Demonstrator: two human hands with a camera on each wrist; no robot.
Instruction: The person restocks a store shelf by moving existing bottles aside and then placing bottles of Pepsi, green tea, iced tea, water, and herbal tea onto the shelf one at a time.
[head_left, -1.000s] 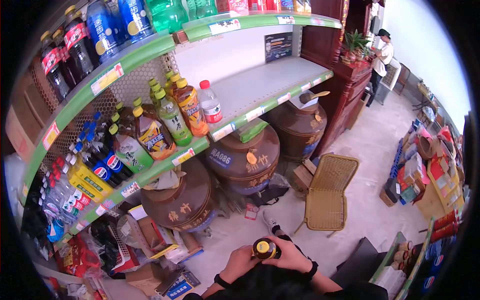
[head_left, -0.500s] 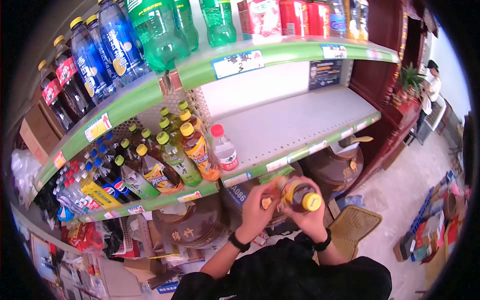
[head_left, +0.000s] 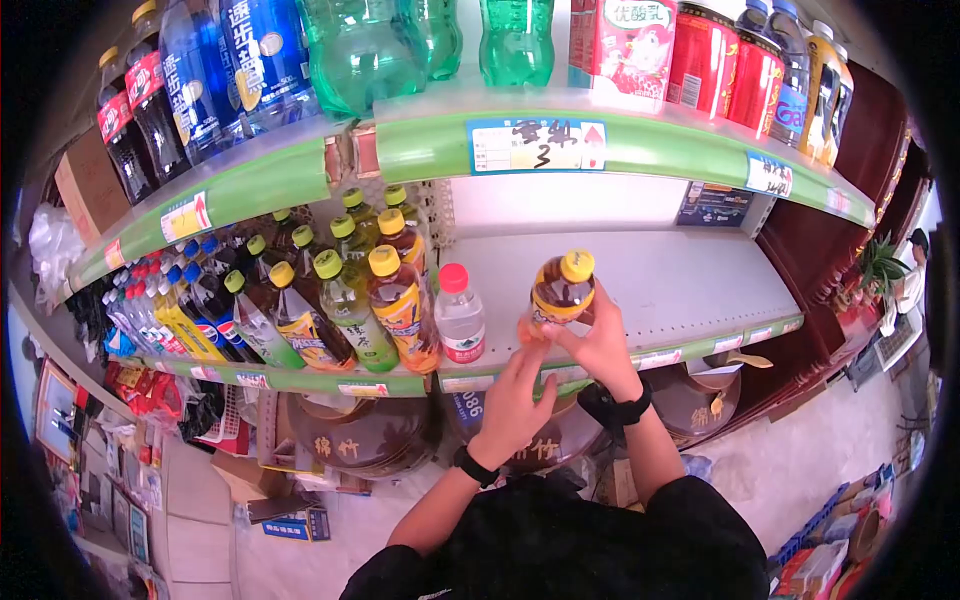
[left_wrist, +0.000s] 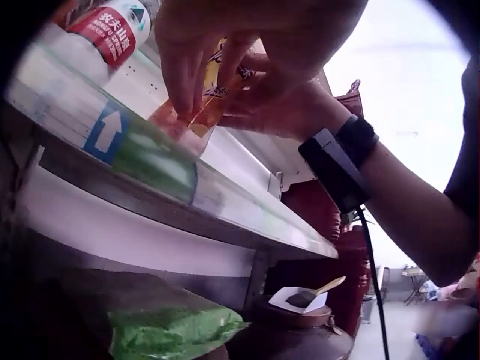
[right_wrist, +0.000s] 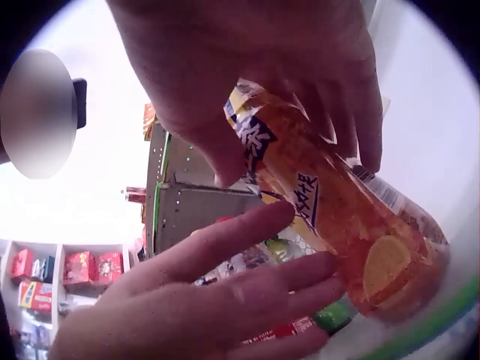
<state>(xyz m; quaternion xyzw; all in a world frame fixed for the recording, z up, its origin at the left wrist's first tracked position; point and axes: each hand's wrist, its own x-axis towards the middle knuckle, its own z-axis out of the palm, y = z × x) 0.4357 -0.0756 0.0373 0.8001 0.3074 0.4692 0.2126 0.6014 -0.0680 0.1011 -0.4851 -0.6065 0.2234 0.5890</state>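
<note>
My right hand (head_left: 603, 345) grips an iced tea bottle (head_left: 562, 292) with a yellow cap. The bottle stands nearly upright at the front of the lower shelf (head_left: 660, 275). My left hand (head_left: 513, 405) is just left of it, fingers stretched out and touching the bottle's lower side. In the right wrist view, the bottle's orange label (right_wrist: 300, 184) shows between both hands, with a lemon picture near its base. A red-capped water bottle (head_left: 460, 318) stands left of my hands. Beyond it are more iced tea bottles (head_left: 400, 310) and green tea bottles (head_left: 352, 318).
The upper shelf's green edge (head_left: 680, 150) runs above my hands and bears large green bottles (head_left: 365, 55) and red cans (head_left: 705, 60). Brown jars (head_left: 360, 435) stand below the lower shelf. A person (head_left: 912, 275) stands at the far right.
The iced tea bottle went from low at my body, through a tilt between both hands, up and forward to the lower shelf. My left fingers have loosened from it. The head view now faces the shelves.
</note>
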